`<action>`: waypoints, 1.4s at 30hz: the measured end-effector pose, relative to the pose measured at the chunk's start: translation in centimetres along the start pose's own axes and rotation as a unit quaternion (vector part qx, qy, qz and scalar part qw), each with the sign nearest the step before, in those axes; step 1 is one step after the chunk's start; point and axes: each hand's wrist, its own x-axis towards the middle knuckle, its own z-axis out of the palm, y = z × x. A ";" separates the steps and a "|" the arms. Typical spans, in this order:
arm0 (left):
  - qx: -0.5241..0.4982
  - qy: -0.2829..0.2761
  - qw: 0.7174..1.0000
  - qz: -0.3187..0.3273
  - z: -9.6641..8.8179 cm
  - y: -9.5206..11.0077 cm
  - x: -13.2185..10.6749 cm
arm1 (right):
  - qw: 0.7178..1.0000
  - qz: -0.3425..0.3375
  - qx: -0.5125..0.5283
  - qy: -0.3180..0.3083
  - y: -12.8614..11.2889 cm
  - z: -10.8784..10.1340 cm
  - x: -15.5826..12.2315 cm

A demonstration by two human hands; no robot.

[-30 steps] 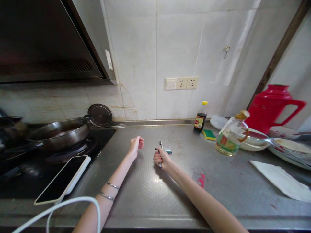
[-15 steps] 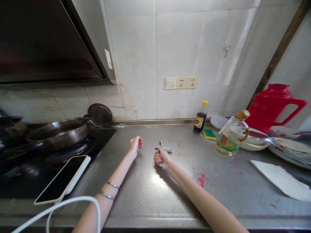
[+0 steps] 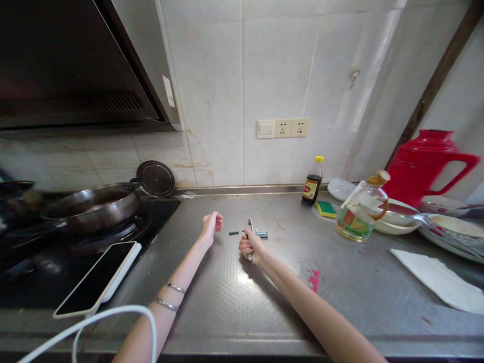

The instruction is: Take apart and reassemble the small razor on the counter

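My right hand [image 3: 251, 248] is wrapped round a slim white and dark device [image 3: 250, 225] that stands up from the steel counter [image 3: 242, 292]. A small dark battery [image 3: 233, 233] lies on the counter just left of it. Two more batteries [image 3: 261, 234] lie just right of the device. My left hand [image 3: 212, 223] rests a little further left with its fingers loosely curled and nothing visible in them.
A phone [image 3: 98, 278] leans on the stove edge at the left, behind it a frying pan [image 3: 91, 204] on the burner. At the back right stand a sauce bottle [image 3: 312, 182], a sponge [image 3: 325, 208], an oil jug [image 3: 359, 214], dishes [image 3: 449, 229] and a red thermos [image 3: 425, 164]. A paper towel [image 3: 438, 282] lies right.
One battery now lies apart on the counter left of the device, where before it was tight against it. Both hands have stayed almost still.
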 end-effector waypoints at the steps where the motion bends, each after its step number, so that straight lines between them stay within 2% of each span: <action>1: 0.001 0.000 1.000 0.000 0.0 0.0 0.0 | 1.000 -0.003 -0.003 -0.003 0.0 0.0 0.0; 7: 0.010 -0.008 1.000 -0.006 0.0 -0.1 -0.1 | 0.998 -0.048 -0.026 -0.033 -0.2 -0.1 -0.2; 10: 0.019 -0.020 1.000 -0.014 0.1 -0.1 -0.2 | 0.984 -0.144 -0.096 -0.039 -0.9 0.0 -0.3; 12: 0.029 -0.033 0.999 -0.020 0.2 -0.1 -0.4 | 0.961 -0.225 -0.160 -0.025 -1.7 0.1 -0.5; 14: 0.039 -0.047 0.998 -0.024 0.4 -0.1 -0.7 | 0.931 -0.299 -0.208 -0.004 -2.6 0.1 -0.9; 16: 0.053 -0.063 0.996 -0.018 0.7 -0.1 -1.0 | 0.889 -0.383 -0.250 0.014 -3.6 -0.1 -1.5; 20: 0.107 -0.099 0.989 0.038 1.6 -0.3 -1.7 | 0.760 -0.552 -0.338 0.054 -4.8 -0.4 -2.7; 21: 0.122 -0.114 0.985 0.053 1.9 -0.3 -1.9 | 0.733 -0.578 -0.352 0.067 -5.0 -0.5 -2.9; 23: 0.136 -0.157 0.975 0.077 2.4 -0.4 -2.4 | 0.706 -0.603 -0.362 0.083 -5.2 -0.7 -3.1; 27: 0.105 -0.263 0.953 0.111 3.4 -0.8 -3.5 | 0.710 -0.596 -0.369 0.076 -5.2 -0.9 -2.9; 30: 0.070 -0.303 0.944 0.111 4.0 -1.6 -4.0 | 0.717 -0.579 -0.380 0.071 -4.9 -1.0 -2.5; 35: 0.024 -0.290 0.952 0.094 4.8 -3.0 -4.2 | 0.748 -0.554 -0.362 0.049 -4.3 -1.1 -2.0; 40: 0.064 -0.251 0.962 0.087 4.8 -3.3 -4.4 | 0.730 -0.549 -0.400 0.070 -4.1 -1.2 -1.6; 42: 0.073 -0.239 0.964 0.093 4.8 -3.3 -4.4 | 0.733 -0.546 -0.399 0.070 -4.3 -1.0 -2.0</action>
